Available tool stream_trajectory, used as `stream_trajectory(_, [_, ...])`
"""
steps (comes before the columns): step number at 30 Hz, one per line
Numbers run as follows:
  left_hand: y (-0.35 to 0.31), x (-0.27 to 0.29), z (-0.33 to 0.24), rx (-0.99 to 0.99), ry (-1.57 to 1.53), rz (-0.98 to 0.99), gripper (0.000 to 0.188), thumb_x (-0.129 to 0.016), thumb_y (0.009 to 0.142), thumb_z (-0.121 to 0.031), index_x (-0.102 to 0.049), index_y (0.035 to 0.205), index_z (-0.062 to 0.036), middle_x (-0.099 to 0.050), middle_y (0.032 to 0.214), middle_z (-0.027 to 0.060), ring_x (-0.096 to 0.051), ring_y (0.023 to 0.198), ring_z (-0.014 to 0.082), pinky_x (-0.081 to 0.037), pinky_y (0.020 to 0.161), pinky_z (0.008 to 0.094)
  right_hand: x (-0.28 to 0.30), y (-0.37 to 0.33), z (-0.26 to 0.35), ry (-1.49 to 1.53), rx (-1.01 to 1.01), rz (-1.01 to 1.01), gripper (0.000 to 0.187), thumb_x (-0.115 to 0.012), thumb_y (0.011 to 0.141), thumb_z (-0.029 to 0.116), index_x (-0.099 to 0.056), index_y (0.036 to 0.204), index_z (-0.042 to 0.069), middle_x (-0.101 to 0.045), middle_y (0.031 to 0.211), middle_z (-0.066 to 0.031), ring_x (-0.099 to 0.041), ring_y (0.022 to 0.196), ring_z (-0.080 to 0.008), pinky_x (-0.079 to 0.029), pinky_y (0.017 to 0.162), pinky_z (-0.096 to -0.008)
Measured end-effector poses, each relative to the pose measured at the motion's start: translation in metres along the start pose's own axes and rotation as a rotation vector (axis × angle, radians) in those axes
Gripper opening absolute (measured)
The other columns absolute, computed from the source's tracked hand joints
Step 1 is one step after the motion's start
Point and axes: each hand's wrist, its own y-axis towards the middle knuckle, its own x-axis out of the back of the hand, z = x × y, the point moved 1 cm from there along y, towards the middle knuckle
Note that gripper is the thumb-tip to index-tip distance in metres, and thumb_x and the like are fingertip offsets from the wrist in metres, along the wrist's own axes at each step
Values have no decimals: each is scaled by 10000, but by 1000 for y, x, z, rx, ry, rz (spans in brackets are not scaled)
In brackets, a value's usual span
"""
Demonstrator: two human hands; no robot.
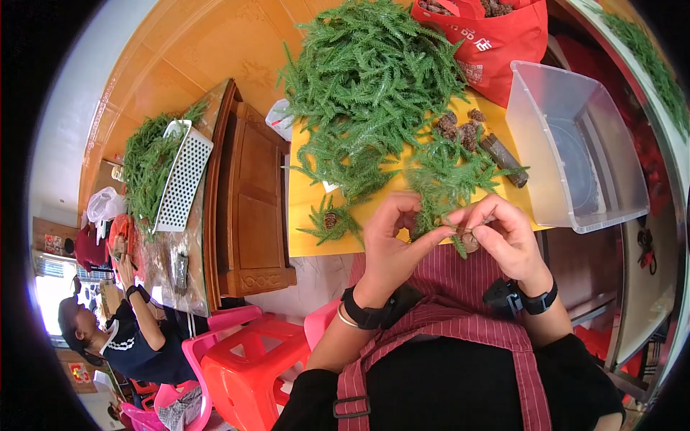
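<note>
Left hand [394, 233] and right hand [503, 237] both pinch one sprig [449, 183] just below the pile [370, 79]. Looks light, springy; grip the stem base, not the fronds.

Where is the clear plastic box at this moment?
In the head view, the clear plastic box stands at the right end of the yellow table, just right of the brown stick and below the red bag.
</note>
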Motion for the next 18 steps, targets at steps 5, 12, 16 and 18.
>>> stream_trajectory(5, [1,2,3,-31,193,21,371,-764,634,-14,-473,862,-36,-475,837,-13,-476,763,61,-413,688,200,2,-6,12,60,81,-25,111,-484,855,101,-463,897,1,-575,947,-172,-534,693,-120,-449,644,-238])
stream_trajectory(12, [1,1,11,179,77,114,382,-761,623,13,-482,883,-13,-514,799,-1,-530,793,67,-434,669,187,-9,5,23,-500,172,-142,27,-506,732,-27,-499,740,-2,-620,775,-106,-582,649,-133,-475,584,-247])
stream_trajectory(16, [0,2,10,231,71,97,414,-772,605,18,-487,904,-7,-538,814,5,-521,778,52,-442,665,180,-11,5,21,-598,147,-144,43,-533,717,-15,-508,748,1,-613,754,-103,-588,635,-158,-469,573,-251])
stream_trajectory(18, [3,-2,3,180,1,55,412,-794,597,-61,-494,876,-12,-516,737,-13,-488,690,38,-419,594,176,-10,6,20,-821,103,-104,67,-553,709,-10,-516,763,3,-600,745,-102,-586,627,-197,-463,574,-260])
